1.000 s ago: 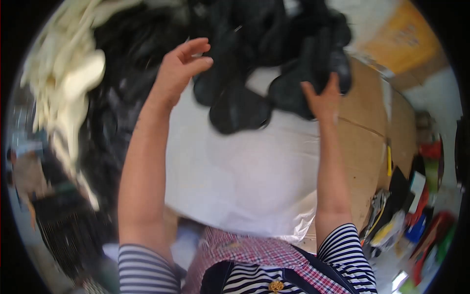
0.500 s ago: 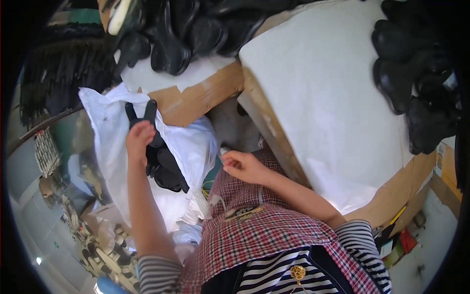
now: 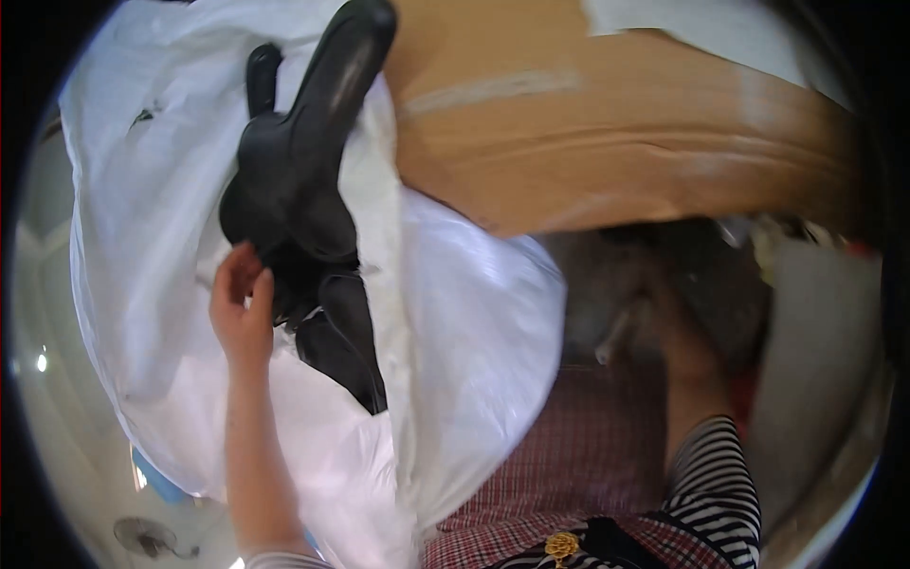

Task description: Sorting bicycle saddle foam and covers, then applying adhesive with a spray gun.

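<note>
My left hand [image 3: 242, 308] is at the mouth of a large white sack [image 3: 152, 284], its fingers loosely curled and the thumb apart, with nothing seen in it. Just beyond the fingertips, smooth black shoe-shaped pieces [image 3: 294, 180] stick up from the sack. More black pieces [image 3: 341, 351] lie deeper inside, beside the hand. My right hand [image 3: 654, 284] reaches low into the shadow below a cardboard edge. It is dark and blurred, so its fingers do not show clearly. A small pale strip [image 3: 616, 337] is close to it; whether the hand touches it I cannot tell.
A big brown cardboard sheet or box side [image 3: 607, 123] spans the far right, with white paper [image 3: 701, 28] on top. A pale grey panel [image 3: 815, 351] stands at the right. A fan [image 3: 147, 536] shows at the lower left.
My view has moved closer to the sack and tilted. My right hand has gone from in front of the apron down into the shadow at the right. The left stays by the black pieces.
</note>
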`<state>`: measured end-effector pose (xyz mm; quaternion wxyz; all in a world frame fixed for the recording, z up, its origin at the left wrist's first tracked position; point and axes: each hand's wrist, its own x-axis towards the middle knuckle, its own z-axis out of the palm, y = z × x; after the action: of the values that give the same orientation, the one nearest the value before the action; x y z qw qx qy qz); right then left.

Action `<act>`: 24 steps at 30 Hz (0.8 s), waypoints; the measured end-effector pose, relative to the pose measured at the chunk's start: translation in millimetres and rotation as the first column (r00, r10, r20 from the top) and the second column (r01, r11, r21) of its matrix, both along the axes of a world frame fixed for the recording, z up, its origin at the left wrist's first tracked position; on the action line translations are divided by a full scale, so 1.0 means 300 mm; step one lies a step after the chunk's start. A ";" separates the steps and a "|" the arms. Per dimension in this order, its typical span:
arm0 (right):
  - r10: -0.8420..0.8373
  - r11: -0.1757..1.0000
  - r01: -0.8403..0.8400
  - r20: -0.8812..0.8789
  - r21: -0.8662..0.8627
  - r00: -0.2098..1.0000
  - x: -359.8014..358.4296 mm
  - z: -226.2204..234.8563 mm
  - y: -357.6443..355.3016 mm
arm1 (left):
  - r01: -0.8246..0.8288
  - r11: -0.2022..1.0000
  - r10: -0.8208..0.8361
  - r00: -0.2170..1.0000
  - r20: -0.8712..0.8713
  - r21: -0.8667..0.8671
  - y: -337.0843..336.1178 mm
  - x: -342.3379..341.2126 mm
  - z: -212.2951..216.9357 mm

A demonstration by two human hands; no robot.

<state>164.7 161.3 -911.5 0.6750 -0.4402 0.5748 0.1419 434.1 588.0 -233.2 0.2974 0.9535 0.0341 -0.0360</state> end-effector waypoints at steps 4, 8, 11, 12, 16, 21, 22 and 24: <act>0.308 0.945 -0.290 0.115 -0.150 0.944 -0.249 -0.275 -0.407 | 0.109 0.994 -0.111 0.967 0.229 0.024 -0.027 0.122 -0.067; 0.542 0.821 -0.449 0.233 -0.351 0.808 0.210 -0.371 -0.303 | 0.271 0.842 -0.413 0.880 0.233 0.467 -0.073 0.141 0.101; 0.631 0.684 -0.499 0.088 -0.532 0.771 0.123 -0.213 -0.359 | 0.376 0.920 -0.374 0.926 -0.040 0.113 -0.153 0.347 -0.062; 0.675 0.624 -0.525 0.062 -0.579 0.735 0.066 -0.108 -0.267 | 0.363 0.929 -0.348 0.921 -0.177 0.066 -0.159 0.370 -0.043; 0.843 0.310 -0.635 -0.104 -0.708 0.527 0.236 0.497 0.225 | 0.210 0.963 -0.178 0.966 -0.186 0.168 -0.167 0.298 0.030; 0.719 0.537 -0.563 -0.008 -0.628 0.695 0.127 1.125 0.157 | 0.139 0.958 -0.216 0.924 -0.316 -0.249 -0.076 0.237 0.066; 0.721 0.519 -0.573 -0.036 -0.635 0.692 0.111 1.314 0.199 | -0.014 0.974 -0.075 0.922 -0.379 -0.227 -0.012 0.193 0.058; 0.552 0.637 -0.153 0.309 -0.755 0.774 0.189 1.820 0.203 | -0.051 0.915 -0.098 0.935 -0.342 -0.401 0.012 0.113 0.038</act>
<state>221.4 222.2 -365.3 0.5436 -0.7880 0.2799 -0.0721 468.1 591.6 -221.9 0.4762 0.8494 0.0673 -0.2173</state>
